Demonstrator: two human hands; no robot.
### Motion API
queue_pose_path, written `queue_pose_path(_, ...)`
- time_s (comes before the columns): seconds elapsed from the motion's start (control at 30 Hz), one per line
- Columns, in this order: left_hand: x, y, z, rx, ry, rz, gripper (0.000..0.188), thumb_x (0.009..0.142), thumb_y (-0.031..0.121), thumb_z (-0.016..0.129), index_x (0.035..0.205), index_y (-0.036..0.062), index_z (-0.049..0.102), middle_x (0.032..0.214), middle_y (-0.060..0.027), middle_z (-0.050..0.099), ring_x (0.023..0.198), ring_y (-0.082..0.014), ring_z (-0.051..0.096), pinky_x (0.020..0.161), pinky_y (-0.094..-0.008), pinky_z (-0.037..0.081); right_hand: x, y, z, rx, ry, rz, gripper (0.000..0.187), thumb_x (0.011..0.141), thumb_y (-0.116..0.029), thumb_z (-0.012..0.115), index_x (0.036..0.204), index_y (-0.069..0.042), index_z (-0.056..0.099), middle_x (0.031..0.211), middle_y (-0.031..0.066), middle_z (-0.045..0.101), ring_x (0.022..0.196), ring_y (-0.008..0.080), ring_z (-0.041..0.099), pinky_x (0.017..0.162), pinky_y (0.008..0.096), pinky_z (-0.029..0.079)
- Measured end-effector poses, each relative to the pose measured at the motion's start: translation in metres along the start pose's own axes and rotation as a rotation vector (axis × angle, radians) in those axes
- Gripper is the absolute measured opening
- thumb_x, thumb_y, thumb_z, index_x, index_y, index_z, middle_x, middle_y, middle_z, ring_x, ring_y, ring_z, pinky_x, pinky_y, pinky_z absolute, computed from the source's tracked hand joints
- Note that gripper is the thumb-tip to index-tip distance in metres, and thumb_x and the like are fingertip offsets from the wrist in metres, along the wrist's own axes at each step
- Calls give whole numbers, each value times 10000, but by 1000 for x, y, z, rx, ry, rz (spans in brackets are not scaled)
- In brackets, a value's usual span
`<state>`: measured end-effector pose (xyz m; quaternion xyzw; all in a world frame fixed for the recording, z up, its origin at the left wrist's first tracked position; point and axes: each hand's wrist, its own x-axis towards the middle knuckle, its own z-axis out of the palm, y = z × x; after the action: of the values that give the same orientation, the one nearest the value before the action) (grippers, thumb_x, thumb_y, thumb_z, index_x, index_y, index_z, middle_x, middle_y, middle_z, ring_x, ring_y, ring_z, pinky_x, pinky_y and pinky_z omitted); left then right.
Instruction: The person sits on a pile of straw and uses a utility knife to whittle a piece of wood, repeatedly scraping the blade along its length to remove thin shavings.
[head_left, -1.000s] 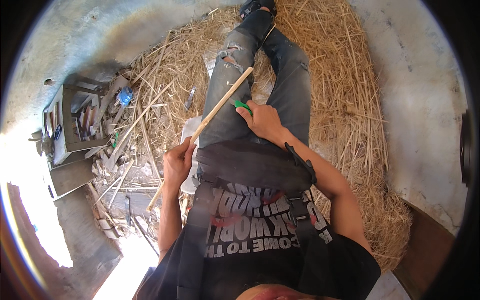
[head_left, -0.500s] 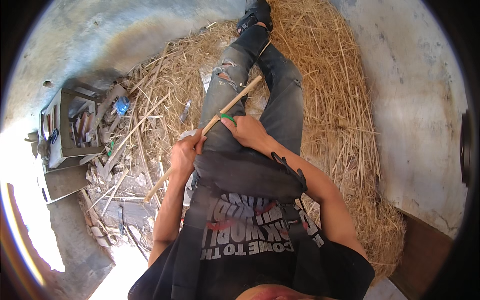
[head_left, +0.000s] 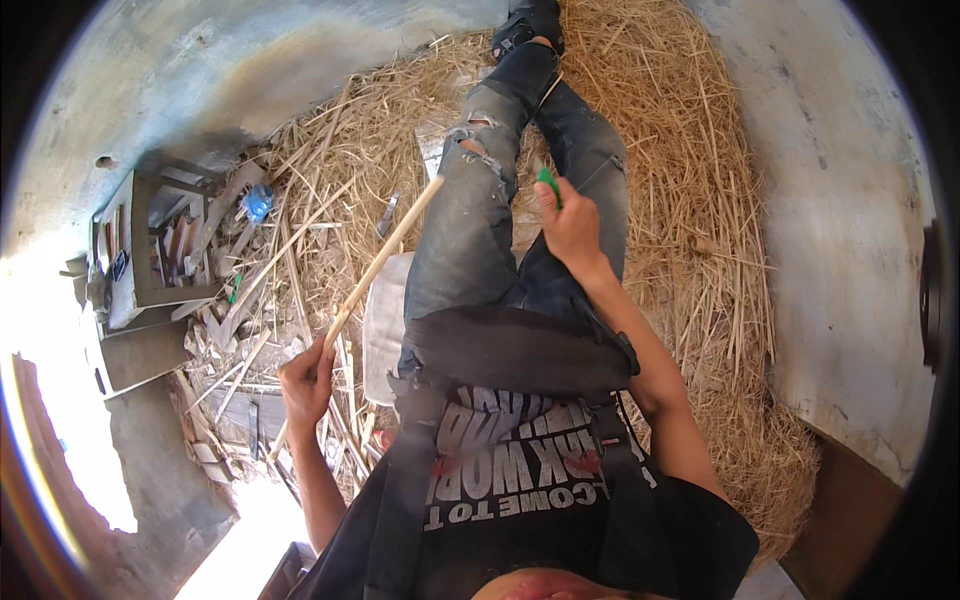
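My left hand [head_left: 307, 385] is closed around a long, pale wooden stick [head_left: 385, 255], out to the left of my thigh. The stick slants up and to the right, its far end beside my left knee. My right hand [head_left: 574, 228] is raised over my legs, apart from the stick. Its fingers are wrapped round a small green-handled knife [head_left: 547, 180]; a short greyish tip points away from me, and most of the handle is hidden in the fist.
Loose straw [head_left: 690, 200] spreads along the right side and far end. Wood strips and scraps [head_left: 290, 250] litter the floor at the left, near a small wooden cabinet [head_left: 180, 297] and a blue plastic piece [head_left: 258, 203]. Grey walls [head_left: 840, 200] curve round. A pale cushion [head_left: 385, 320] lies by my thigh.
My left hand has drawn the stick left and toward me, off my leg. My right hand has lifted the green-handled knife off the stick and moved it away to the right.
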<state>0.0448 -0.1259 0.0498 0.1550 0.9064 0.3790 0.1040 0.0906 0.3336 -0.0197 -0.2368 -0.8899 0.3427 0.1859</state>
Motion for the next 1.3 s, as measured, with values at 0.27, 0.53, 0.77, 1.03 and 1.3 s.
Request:
queue_pose_path(0.27,68,79,69,-288,-171,-12,306,1053,180,643,1263,-32,710,652,53,484,605,-35,403,529,-249,327,39,-34,-37,511,-41,49,468,1117,-459,468,918,-55,594,644,13,465,588,112,439,555,302,359)
queue_pose_path(0.53,107,77,96,-195,-388,-1,306,1081,241,592,1200,-4,732,618,-18,470,579,-85,407,536,-309,356,29,-26,-33,336,-306,109,460,1112,-422,469,1141,-35,716,886,160,731,803,299,708,777,396,525)
queue_pose_path(0.77,83,38,96,-55,-238,76,268,1033,249,668,1159,31,760,599,-156,538,500,-206,499,526,-375,410,25,-27,-13,7,-411,372,627,1084,-559,449,1181,-6,727,895,255,732,930,426,723,818,497,544)
queue_pose_path(1.03,87,45,111,27,-107,195,243,972,176,732,1170,39,765,671,-196,637,554,-334,635,548,-395,480,2,-37,21,-75,-474,331,754,1064,-650,365,1132,11,722,959,330,710,998,541,670,883,580,531)
queue_pose_path(1.3,96,56,120,20,-115,172,241,967,182,734,1161,43,763,730,-211,673,618,-343,679,580,-410,507,17,-28,17,-15,-501,355,780,1061,-658,364,973,18,743,926,320,709,949,513,683,837,589,531)
